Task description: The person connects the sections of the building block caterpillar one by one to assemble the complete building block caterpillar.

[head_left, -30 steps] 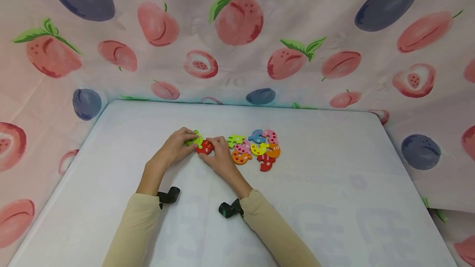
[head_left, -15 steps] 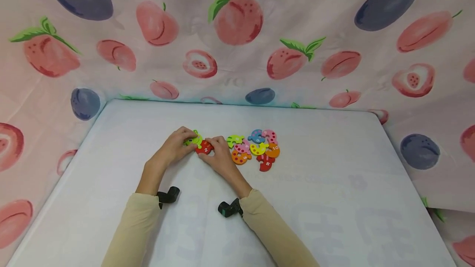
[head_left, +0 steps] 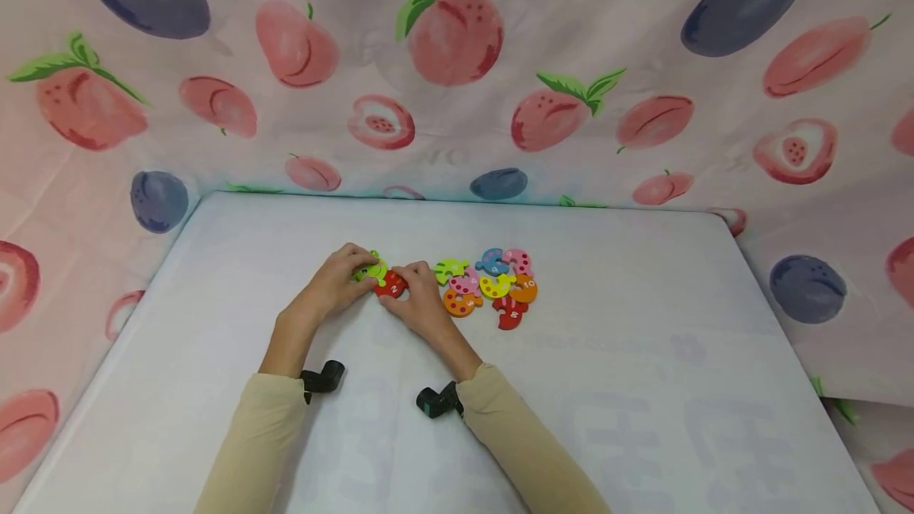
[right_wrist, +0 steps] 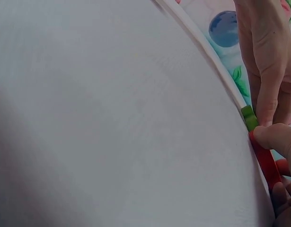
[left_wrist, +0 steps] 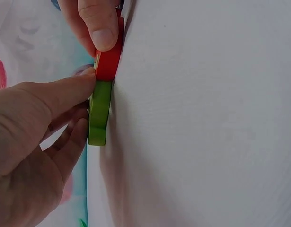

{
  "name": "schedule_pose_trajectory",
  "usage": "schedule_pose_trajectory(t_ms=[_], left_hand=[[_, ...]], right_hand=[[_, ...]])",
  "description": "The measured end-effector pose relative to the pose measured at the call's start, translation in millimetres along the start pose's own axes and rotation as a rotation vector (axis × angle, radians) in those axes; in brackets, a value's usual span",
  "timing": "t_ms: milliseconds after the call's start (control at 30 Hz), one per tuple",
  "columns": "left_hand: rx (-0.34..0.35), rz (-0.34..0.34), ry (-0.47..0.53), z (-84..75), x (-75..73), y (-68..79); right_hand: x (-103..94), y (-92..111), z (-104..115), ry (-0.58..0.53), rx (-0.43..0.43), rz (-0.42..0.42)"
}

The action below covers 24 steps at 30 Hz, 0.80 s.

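A green puzzle piece (head_left: pixel 370 270) with a smiling face lies on the table, against a red puzzle piece (head_left: pixel 389 285) marked 2. My left hand (head_left: pixel 334 281) holds the green piece at its left, thumb and fingers on its edge and top. From the right, my right hand (head_left: pixel 423 301) pinches the red piece between thumb and fingers. In the left wrist view the green piece (left_wrist: pixel 100 113) and red piece (left_wrist: pixel 112 59) meet edge to edge, flat on the white surface. The right wrist view shows my right thumb on the red piece (right_wrist: pixel 265 160). Fingers partly cover both pieces.
Right of my hands lies a cluster of several puzzle pieces, among them a yellow piece (head_left: pixel 497 286), an orange piece (head_left: pixel 462 304) and a red piece (head_left: pixel 509 316) marked 8. Behind the white table (head_left: pixel 643 387) hangs a fruit-print cloth (head_left: pixel 457 125).
The hands and both held pieces keep nearly the same place on the table. The whole head view has shifted slightly.
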<state>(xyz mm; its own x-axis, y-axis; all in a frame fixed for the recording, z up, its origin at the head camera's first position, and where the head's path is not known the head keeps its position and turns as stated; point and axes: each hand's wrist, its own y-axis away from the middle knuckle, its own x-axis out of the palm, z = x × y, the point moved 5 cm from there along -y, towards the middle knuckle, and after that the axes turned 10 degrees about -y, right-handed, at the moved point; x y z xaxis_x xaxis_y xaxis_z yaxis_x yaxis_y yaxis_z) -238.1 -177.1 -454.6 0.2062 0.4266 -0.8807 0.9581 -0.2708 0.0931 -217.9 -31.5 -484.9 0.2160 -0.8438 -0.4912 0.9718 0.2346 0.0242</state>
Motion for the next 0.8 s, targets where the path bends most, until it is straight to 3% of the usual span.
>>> schedule_pose_trajectory(t_ms=[367,533,667,800], left_hand=[[0.005,0.016,-0.035,-1.4,-0.3,0.0],[-0.011,0.016,-0.051,-1.6,0.7,0.9],[-0.032,0.002,-0.066,-1.4,3.1,4.2],[-0.043,-0.019,-0.078,-6.3,5.6,6.4]], right_hand=[[1.7,0.8,3.5,0.027,0.014,-0.008],[-0.7,6.0,4.3,0.084,-0.002,0.082],[-17.3,29.3,6.7,0.123,-0.050,0.143],[-47.9,58.9,7.1,0.247,-0.085,0.070]])
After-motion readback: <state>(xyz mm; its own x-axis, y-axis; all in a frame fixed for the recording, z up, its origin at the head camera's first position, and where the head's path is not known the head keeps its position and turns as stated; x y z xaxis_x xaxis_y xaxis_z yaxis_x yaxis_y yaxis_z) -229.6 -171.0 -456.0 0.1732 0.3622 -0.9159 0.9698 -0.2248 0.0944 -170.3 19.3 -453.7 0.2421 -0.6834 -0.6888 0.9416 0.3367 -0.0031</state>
